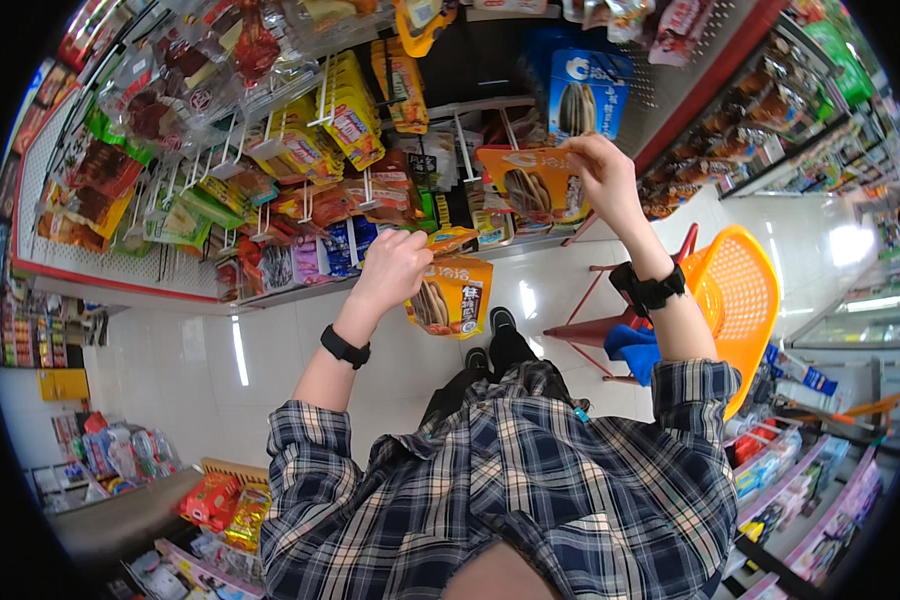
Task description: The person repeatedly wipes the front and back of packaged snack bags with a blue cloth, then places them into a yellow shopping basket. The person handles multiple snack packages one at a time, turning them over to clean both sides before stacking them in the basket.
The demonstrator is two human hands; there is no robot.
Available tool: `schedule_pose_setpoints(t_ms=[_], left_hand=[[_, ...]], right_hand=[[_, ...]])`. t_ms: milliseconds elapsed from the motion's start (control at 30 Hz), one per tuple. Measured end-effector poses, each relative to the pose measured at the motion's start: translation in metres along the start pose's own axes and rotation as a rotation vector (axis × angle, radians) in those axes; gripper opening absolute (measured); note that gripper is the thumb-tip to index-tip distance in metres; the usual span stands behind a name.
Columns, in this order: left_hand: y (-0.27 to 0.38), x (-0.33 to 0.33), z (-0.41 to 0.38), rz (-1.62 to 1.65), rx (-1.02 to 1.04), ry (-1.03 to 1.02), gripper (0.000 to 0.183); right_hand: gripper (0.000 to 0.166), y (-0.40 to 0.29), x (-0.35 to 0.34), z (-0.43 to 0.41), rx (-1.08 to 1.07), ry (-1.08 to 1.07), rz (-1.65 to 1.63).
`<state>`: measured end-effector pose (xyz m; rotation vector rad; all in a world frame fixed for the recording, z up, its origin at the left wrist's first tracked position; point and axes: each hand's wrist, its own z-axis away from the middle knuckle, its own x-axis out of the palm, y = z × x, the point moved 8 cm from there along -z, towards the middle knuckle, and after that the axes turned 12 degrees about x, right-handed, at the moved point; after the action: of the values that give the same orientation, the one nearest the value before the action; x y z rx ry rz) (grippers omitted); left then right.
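Note:
My left hand (394, 270) grips the upper edge of an orange bag of sunflower seeds (451, 300), which hangs down over the floor. A folded orange edge shows above it; whether that is a second bag, I cannot tell. With thumb and fingers, my right hand (607, 184) pinches the top right corner of another orange sunflower seed bag (536, 184) in front of the hanging rack. Whether this bag is on a hook is hidden. Blue sunflower seed bags (589, 94) hang just above my right hand.
Metal hooks (461, 146) jut from the rack, with yellow snack packs (351, 112) to the left. An orange plastic chair (742, 277) and a red stool (581, 335) with a blue cloth (634, 351) stand at the right. Behind me, cartons and shelves hold goods.

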<state>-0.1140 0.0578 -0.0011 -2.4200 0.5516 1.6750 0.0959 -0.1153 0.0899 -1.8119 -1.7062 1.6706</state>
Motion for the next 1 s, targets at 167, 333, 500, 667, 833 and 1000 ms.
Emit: schedule_pose_setpoints(t_ms=[167, 333, 500, 667, 833, 1000], left_hand=[[-0.015, -0.007, 0.008, 0.01, -0.099, 0.037, 0.01], [-0.027, -0.004, 0.008, 0.025, -0.198, 0.001, 0.01], [-0.038, 0.004, 0.005, 0.035, -0.235, -0.022, 0.01], [-0.044, 0.009, 0.001, 0.044, -0.252, -0.012, 0.011], [-0.048, 0.008, -0.004, 0.051, -0.267, -0.011, 0.011], [-0.056, 0.006, -0.016, 0.044, -0.26, -0.011, 0.006]], right_hand=[[0.018, 0.04, 0.053, -0.056, 0.25, -0.223, -0.149], [0.019, 0.073, 0.092, -0.088, 0.395, -0.403, -0.249], [0.018, 0.066, 0.109, -0.111, 0.337, -0.544, -0.321], [0.02, 0.061, 0.11, -0.126, 0.36, -0.528, -0.356], [0.02, 0.069, 0.117, -0.136, 0.396, -0.509, -0.397], [0.02, 0.093, 0.143, -0.164, 0.376, -0.502, -0.436]])
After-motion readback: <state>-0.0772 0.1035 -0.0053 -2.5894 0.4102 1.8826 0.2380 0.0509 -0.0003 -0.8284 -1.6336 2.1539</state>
